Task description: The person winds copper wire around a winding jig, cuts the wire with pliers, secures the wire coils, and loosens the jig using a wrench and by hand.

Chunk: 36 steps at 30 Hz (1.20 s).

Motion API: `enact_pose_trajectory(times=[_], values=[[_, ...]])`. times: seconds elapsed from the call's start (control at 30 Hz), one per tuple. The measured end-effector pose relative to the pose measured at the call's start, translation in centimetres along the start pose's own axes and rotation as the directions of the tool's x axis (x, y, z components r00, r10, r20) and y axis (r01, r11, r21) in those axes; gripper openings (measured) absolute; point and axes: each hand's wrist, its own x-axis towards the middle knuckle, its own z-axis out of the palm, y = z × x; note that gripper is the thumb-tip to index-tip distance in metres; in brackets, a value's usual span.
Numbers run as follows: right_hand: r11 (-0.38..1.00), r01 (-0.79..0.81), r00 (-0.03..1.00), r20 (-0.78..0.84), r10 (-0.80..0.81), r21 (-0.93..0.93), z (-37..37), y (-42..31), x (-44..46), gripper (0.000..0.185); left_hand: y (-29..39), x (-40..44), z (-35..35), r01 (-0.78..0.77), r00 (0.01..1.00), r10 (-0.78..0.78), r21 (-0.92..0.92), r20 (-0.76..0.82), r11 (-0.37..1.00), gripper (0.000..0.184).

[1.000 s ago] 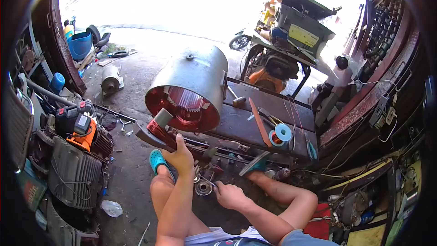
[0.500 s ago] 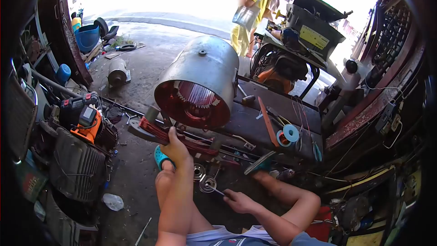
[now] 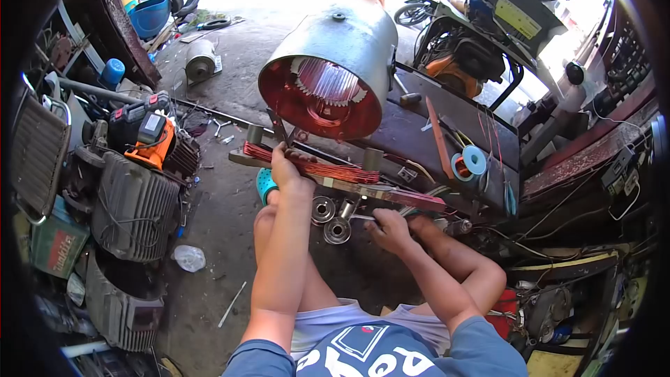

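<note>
A long wooden winding form [image 3: 391, 194] lies across in front of me, with a coil of red copper wire [image 3: 321, 169] stretched around its two upright posts. My left hand [image 3: 289, 167] is closed round the coil near its left part. Low on the right, my right hand [image 3: 389, 229] is closed on a thin metal rod [image 3: 363, 217] beside round metal parts [image 3: 338, 229]. Behind the coil lies a large metal motor housing [image 3: 335, 63], its open end toward me, showing slotted metal and red inner walls.
A dark bench [image 3: 453, 122] carries a wire spool [image 3: 474, 160], a red strip [image 3: 438, 136] and a hammer [image 3: 410, 98]. Ribbed motor casings [image 3: 136, 202] and an orange tool [image 3: 155, 143] stand left. People are outside near the top.
The form and coil have swung from a steep angle to lying nearly across the view, showing their full length. The camera view has shifted. Passers-by have entered outside.
</note>
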Motion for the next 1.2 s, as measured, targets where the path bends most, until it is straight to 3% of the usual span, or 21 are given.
enact_pose_trajectory(times=[0.07, 0.17, 0.2, 0.33, 0.47, 0.57, 0.77, 0.83, 0.97, 1.0, 1.1, 1.13, 1.2], values=[[0.999, 0.02, 1.0, 0.006, -0.019, -0.034, 0.3, 1.5, 0.5, 0.049, -0.1, -0.4, 0.2, 0.019, 1.0, -0.019, 0.011, -0.001, 1.0, 0.028], [0.996, -0.036, 0.999, 0.039, 0.032, 0.087, -0.2, 1.7, 0.8, 0.054, 0.4, -1.1, 0.6, 0.053, 0.999, -0.053, 0.024, -0.013, 0.998, 0.029], [0.985, -0.156, 0.978, 0.152, 0.143, 0.076, -0.5, 2.0, 0.6, 0.054, 0.5, -0.9, 0.6, 0.07, 0.997, -0.07, 0.023, -0.013, 0.997, 0.029], [0.999, 0.011, 0.999, -0.04, -0.009, 0.037, -1.1, 2.4, 0.2, 0.047, 0.8, -0.4, 0.6, 0.147, 0.989, -0.148, 0.027, 0.016, 0.989, 0.03], [0.962, 0.245, 0.96, -0.107, -0.259, -0.122, -2.7, 2.6, 1.7, 0.032, 0.6, 0.2, -0.1, 0.218, 0.972, -0.22, 0.025, 0.08, 0.976, 0.03], [0.959, 0.284, 0.954, -0.099, -0.283, -0.008, -2.7, 2.7, 2.6, 0.031, 0.4, 0.3, -0.3, 0.231, 0.967, -0.234, 0.042, 0.096, 0.972, 0.029], [0.961, 0.275, 0.962, 0.001, -0.275, -0.024, -1.4, 5.3, 1.6, 0.042, 0.3, -0.4, 0.3, 0.235, 0.968, -0.242, 0.095, 0.072, 0.967, 0.028], [0.972, 0.233, 0.969, -0.081, -0.235, -0.042, -1.6, 4.2, 1.5, 0.039, 0.3, -0.4, 0.3, 0.227, 0.97, -0.235, 0.105, 0.069, 0.968, 0.029], [0.993, 0.097, 0.979, -0.184, -0.083, 0.065, 0.9, 4.3, 0.3, 0.045, 0.3, -0.3, 0.5, 0.11, 0.992, -0.117, 0.107, 0.057, 0.988, 0.03], [0.999, 0.037, 0.978, -0.207, -0.04, -0.018, 1.6, 3.9, -0.2, 0.051, 0.3, -0.4, 0.7, 0.1, 0.993, -0.105, 0.099, 0.045, 0.99, 0.031], [0.95, -0.273, 0.962, 0.043, 0.27, 0.152, 1.7, 2.7, -1.2, 0.052, 0.5, -0.9, 1.0, 0.035, 0.999, -0.035, 0.065, 0.003, 0.997, 0.031], [0.978, -0.088, 0.985, -0.131, 0.114, 0.187, 0.8, 0.2, 0.2, 0.054, 0.6, -1.1, 1.0, 0.009, 1.0, -0.008, 0.054, -0.013, 0.998, 0.03], [0.993, -0.074, 0.977, -0.191, 0.089, 0.087, 1.2, -0.5, 0.7, 0.053, 0.9, -1.8, 1.6, -0.154, 0.987, 0.157, 0.104, -0.02, 0.982, 0.029]])
